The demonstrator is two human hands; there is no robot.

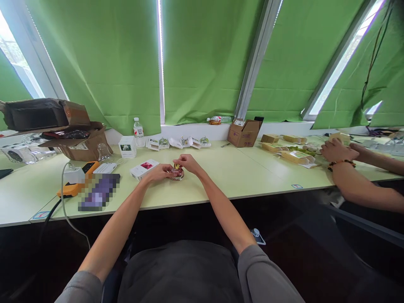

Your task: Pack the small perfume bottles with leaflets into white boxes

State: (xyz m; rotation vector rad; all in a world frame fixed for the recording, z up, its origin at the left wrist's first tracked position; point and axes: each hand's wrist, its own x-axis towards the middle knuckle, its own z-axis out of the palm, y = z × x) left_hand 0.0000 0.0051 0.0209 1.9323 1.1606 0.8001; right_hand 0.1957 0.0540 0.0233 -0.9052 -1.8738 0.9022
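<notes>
A small round glass bottle [177, 174] with a gold top stands on the pale table [240, 176] in front of me. My left hand [160, 171] is closed round its left side. My right hand [187, 162] pinches the gold top from above. A flat white box with a pink picture [144, 168] lies just left of my left hand.
Left: an open cardboard box [80, 145], a white carton [127, 147], a water bottle [138, 131], an orange device [75, 180] with a cable. Small packets [179, 142] line the back edge. Right: a small cardboard box [243, 132], wooden boxes [293, 155], another person's hands [339, 151].
</notes>
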